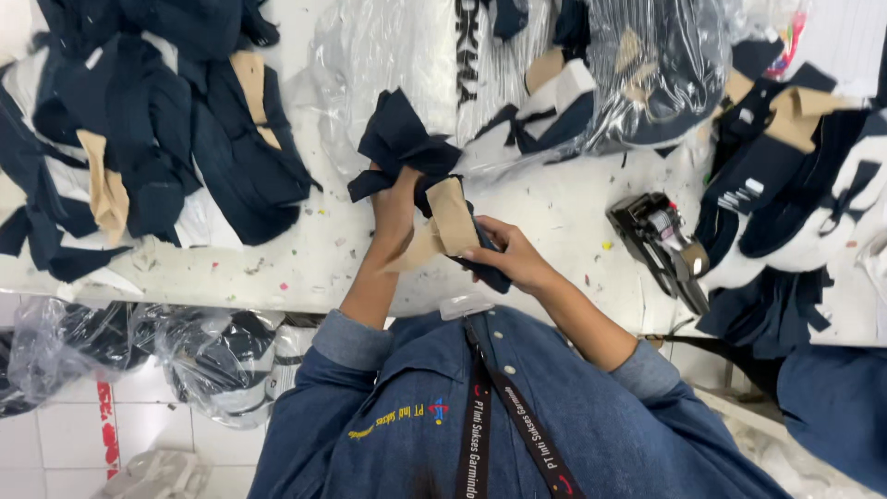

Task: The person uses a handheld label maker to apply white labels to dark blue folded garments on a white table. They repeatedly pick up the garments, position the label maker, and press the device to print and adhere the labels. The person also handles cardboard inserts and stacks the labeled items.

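Denim fills the near edge: a person in a blue denim shirt [591,425] with a dark lanyard [517,416] running down the chest, both sleeves rolled to the forearm. Near left, under the table edge, two clear plastic bags [203,356] of dark and white cloth sit on the tiled floor.

Just past the shirt, two hands meet over the white table [305,263]. The left hand [395,211] is clenched around the bundle of navy cloth pieces [399,146], gripping it from below so the cloth fans out on the far side of the fist. The right hand [513,257] is closed on the bundle's near end, fingers curled over a tan lining piece [450,222] with navy cloth under it. The bundle hangs in the air above the middle of the table, its long axis slanting from far left to near right, the loose navy end pointing away from the person.

To the right, one black tagging gun [661,242] lies on the table, apart from the hands, its length running from far left to near right.

Farther out there are three heaps: a navy and tan pile [148,120] at far left, a clear bag of navy pieces [637,74] at far centre, and another navy, white and tan pile [795,176] at right.
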